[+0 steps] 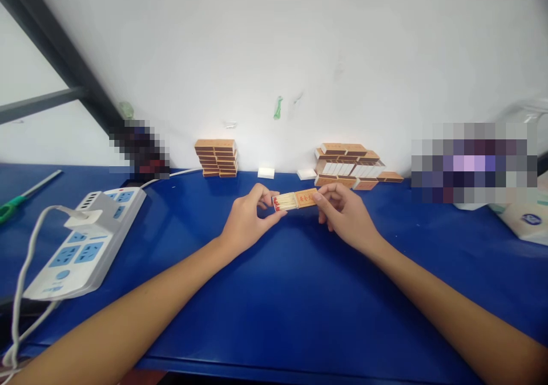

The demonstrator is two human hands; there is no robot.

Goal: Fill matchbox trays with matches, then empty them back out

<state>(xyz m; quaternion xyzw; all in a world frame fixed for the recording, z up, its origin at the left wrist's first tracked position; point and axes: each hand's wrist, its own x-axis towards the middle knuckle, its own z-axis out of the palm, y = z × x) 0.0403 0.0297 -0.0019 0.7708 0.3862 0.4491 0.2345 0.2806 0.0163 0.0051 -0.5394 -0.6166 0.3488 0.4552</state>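
Observation:
A matchbox (pixel 295 200) is held between both hands just above the blue table (pixel 274 293). Its inner tray is slid out to the left and shows a row of red-tipped matches. My left hand (pixel 248 220) pinches the tray end with thumb and fingers. My right hand (pixel 345 212) grips the orange sleeve end with curled fingers. Behind them, against the white wall, stands a neat stack of matchboxes (pixel 216 157) and a looser pile of matchboxes (pixel 355 166).
A white power strip (pixel 85 242) with a plugged adapter and cable lies at the left. Two small white trays (pixel 266 172) sit by the wall. A green-handled tool (pixel 17 202) lies far left; a tissue pack (pixel 524 220) far right.

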